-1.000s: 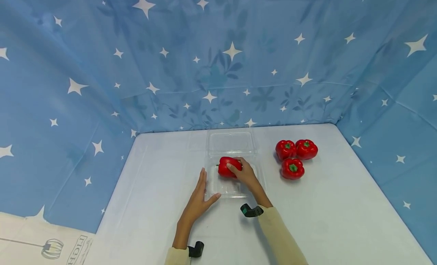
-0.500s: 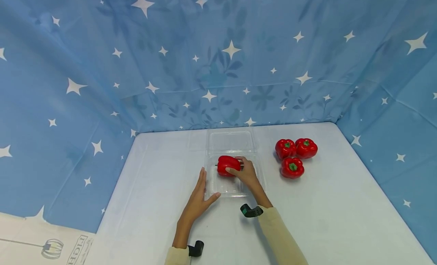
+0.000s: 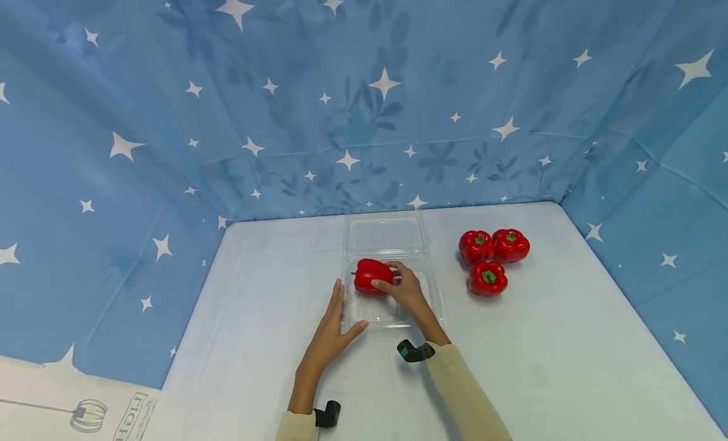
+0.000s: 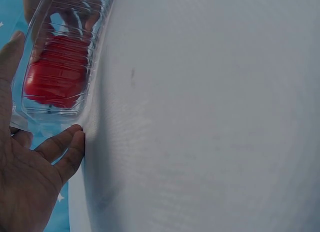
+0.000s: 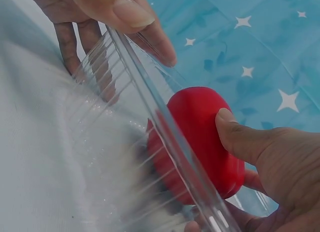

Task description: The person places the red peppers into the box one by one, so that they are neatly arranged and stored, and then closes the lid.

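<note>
My right hand (image 3: 407, 291) grips a red bell pepper (image 3: 372, 277) from its right side, thumb in front and fingers behind. The pepper lies on its side within the base of a clear plastic clamshell box (image 3: 370, 313). In the right wrist view, the thumb presses on the pepper (image 5: 200, 134) and the ribbed box wall stands before its lower part. My left hand (image 3: 328, 337) rests along the box's left front corner, fingers straight and thumb spread. The left wrist view shows that hand (image 4: 30, 167) at the box wall, with the pepper (image 4: 57, 75) seen through the plastic.
Three more red bell peppers (image 3: 488, 278) stand grouped on the white table (image 3: 569, 340) right of the box. The box's lid (image 3: 383, 234) lies folded back behind the base. A blue star-patterned curtain (image 3: 318, 112) borders the table's back and sides.
The right hand has shifted the pepper a little to the left inside the box, toward its left wall. The left hand has stayed in place.
</note>
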Demonstrator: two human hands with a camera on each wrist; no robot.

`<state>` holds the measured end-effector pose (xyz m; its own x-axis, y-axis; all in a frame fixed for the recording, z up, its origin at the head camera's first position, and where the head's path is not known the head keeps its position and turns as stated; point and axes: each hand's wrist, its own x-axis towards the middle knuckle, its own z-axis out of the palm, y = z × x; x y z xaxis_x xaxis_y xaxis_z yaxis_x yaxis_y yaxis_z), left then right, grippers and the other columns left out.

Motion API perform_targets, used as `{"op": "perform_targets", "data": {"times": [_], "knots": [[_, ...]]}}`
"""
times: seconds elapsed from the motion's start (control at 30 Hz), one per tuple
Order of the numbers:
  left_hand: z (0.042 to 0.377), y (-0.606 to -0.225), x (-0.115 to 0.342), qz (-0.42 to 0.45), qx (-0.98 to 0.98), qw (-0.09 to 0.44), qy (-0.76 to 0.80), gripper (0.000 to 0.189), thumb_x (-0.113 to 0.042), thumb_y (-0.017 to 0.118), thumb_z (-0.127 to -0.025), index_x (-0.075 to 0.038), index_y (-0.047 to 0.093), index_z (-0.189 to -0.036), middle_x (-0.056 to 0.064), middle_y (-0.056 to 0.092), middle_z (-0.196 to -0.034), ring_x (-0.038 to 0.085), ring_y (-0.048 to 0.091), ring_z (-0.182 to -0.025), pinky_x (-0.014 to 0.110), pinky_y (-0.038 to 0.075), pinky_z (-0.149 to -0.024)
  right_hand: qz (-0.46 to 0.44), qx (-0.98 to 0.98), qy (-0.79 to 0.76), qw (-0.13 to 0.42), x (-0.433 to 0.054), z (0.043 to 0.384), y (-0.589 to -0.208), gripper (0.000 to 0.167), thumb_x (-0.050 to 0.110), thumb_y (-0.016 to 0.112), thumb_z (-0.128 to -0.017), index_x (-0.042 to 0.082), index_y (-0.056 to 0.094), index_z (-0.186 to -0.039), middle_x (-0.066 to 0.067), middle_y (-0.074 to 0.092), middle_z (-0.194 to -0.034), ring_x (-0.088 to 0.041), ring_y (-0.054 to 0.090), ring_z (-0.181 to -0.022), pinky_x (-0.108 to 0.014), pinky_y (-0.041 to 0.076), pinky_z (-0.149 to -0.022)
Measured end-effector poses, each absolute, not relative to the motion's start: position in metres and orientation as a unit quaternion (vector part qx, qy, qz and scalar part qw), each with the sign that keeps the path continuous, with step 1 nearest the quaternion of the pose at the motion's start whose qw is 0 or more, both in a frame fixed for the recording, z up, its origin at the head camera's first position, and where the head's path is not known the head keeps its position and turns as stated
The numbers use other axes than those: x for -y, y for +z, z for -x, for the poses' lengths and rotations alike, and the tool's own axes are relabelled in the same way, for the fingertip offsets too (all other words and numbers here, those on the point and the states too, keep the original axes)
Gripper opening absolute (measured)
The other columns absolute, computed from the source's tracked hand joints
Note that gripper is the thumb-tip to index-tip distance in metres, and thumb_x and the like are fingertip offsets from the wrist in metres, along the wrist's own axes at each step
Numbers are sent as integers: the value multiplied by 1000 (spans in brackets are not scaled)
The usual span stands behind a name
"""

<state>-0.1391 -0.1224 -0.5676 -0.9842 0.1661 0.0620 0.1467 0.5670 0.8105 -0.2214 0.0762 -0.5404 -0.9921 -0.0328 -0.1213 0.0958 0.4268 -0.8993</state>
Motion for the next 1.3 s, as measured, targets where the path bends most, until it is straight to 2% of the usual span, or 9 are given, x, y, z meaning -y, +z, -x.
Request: {"op": "perform_targets", "data": {"times": [0.3, 0.5, 0.83, 1.3], "knots": [[140, -569, 122, -95, -884, 5, 458, 98, -56, 65, -87, -21, 7, -159, -3, 6, -166, 27, 24, -149, 44, 42, -107, -10, -848, -525, 69, -71, 222, -541, 63, 31, 76, -83, 7, 52, -136, -22, 57, -133, -36, 59, -111, -47, 58, -88], [140, -567, 122, -96, -882, 5, 461, 98, -55, 65, -87, -21, 7, -159, -3, 6, -166, 27, 23, -149, 44, 42, -107, -13, -842, -533, 78, -70, 222, -539, 63, 32, 73, -86, 8, 50, -139, -22, 56, -135, -36, 58, -115, -49, 56, -93], [141, -570, 123, -90, -883, 10, 461, 100, -56, 66, -86, -25, 5, -159, -8, 3, -165, 24, 21, -150, 43, 41, -109, -21, -826, -557, 87, -71, 223, -539, 65, 29, 73, -87, 8, 44, -141, -23, 56, -135, -38, 57, -121, -48, 55, -95], [140, -569, 123, -97, -885, -2, 456, 99, -56, 66, -86, -24, 6, -159, -3, 5, -166, 28, 23, -150, 45, 43, -107, -13, -815, -572, 88, -73, 221, -540, 64, 24, 73, -87, 5, 44, -141, -25, 53, -138, -40, 56, -123, -45, 60, -86]]}}
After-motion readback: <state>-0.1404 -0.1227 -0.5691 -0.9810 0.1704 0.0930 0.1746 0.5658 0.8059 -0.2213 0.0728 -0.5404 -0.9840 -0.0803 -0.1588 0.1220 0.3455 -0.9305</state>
